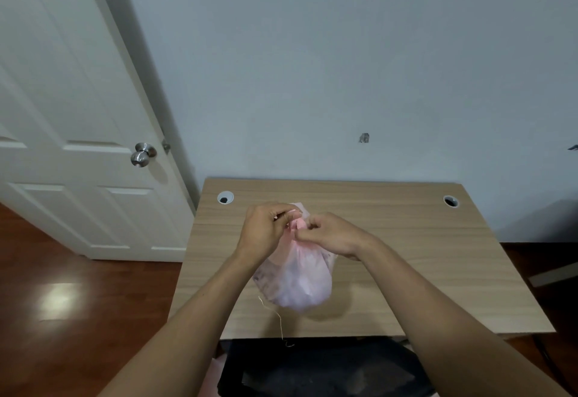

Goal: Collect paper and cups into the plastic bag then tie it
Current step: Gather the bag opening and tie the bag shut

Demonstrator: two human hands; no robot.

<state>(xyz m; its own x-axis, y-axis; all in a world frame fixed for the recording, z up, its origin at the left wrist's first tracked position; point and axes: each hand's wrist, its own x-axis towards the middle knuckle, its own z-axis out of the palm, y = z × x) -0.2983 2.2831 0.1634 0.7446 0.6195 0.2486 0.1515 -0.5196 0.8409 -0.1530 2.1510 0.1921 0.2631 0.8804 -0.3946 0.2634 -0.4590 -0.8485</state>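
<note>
Pink, thin plastic bunches between both hands: the left hand (266,231) and right hand (333,235), fingers curled, pinch the gathered neck of the bag (297,281). Below them its bulging, translucent body rests on the pale wood-grain desk (422,256), contents blurred.

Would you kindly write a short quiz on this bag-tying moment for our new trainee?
1. True or false: the left hand and the right hand both pinch the gathered top of the pink plastic bag.
2. The white door stands: A) left of the desk; B) right of it; C) on top of it.
3. Fill the gap: the desk shows ___ round cable holes.
Key: 1 true; 2 A; 3 two.
</note>
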